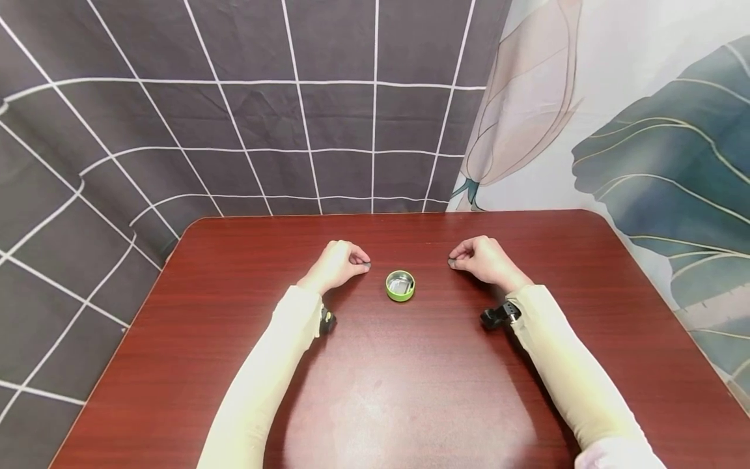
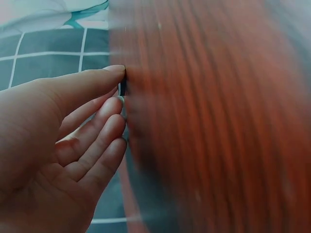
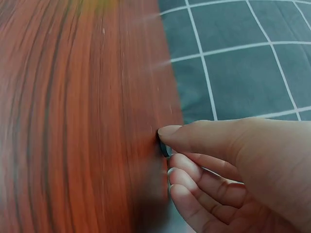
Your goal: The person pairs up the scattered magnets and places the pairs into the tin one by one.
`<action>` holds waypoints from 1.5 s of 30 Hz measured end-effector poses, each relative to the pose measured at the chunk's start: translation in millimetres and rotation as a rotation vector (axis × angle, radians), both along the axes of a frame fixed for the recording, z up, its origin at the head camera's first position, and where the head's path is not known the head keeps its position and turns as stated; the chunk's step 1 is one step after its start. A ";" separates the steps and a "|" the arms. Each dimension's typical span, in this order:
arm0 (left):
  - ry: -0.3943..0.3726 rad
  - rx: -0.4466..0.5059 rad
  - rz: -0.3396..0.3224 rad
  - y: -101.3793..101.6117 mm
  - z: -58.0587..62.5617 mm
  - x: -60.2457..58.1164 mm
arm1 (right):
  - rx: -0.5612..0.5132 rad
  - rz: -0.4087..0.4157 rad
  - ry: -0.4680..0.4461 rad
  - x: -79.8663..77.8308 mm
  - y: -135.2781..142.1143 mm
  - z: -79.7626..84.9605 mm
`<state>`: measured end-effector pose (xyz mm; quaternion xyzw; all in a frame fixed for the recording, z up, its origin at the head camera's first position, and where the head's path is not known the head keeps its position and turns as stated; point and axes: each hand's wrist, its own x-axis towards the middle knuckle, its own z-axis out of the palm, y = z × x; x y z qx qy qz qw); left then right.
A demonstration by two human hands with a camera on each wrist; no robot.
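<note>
My left hand (image 1: 333,267) is left of a small round tin with a bright green outside (image 1: 400,298) and a shiny metallic inside. Thumb and fingertips pinch a small, thin dark piece (image 2: 122,86), seen mostly edge-on in the left wrist view. On the tin's other side, my right hand (image 1: 486,262) pinches a similar small dark piece (image 3: 165,146) between thumb and fingers. Fingertips cover much of both pieces, so their kind cannot be told. Neither hand touches the tin.
The reddish-brown wooden table (image 1: 375,365) has its far edge close beyond both hands. A dark grey curtain with white grid lines (image 1: 340,117) hangs behind and at left; a leaf-patterned cloth (image 1: 662,163) hangs at right. A black wrist camera (image 1: 498,316) sits on the right wrist.
</note>
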<state>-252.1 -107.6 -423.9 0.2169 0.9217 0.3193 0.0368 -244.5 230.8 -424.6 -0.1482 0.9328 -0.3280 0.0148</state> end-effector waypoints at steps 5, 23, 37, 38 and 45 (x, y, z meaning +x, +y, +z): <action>0.010 -0.001 -0.042 12.2 1.0 -4.9 | -0.002 0.018 -0.006 -3.3 -11.7 -0.6; -0.009 0.048 -0.081 42.6 -0.4 -15.1 | -0.057 0.033 -0.040 -13.7 -55.3 -2.6; -0.003 0.092 -0.089 55.6 -5.4 -20.5 | -0.080 0.037 -0.025 -16.4 -69.8 -6.1; -0.004 0.100 -0.090 56.1 -5.7 -20.4 | -0.077 0.038 -0.022 -16.2 -70.1 -6.2; -0.003 0.126 -0.108 60.1 -6.3 -19.4 | -0.087 0.054 -0.016 -15.8 -71.0 -6.8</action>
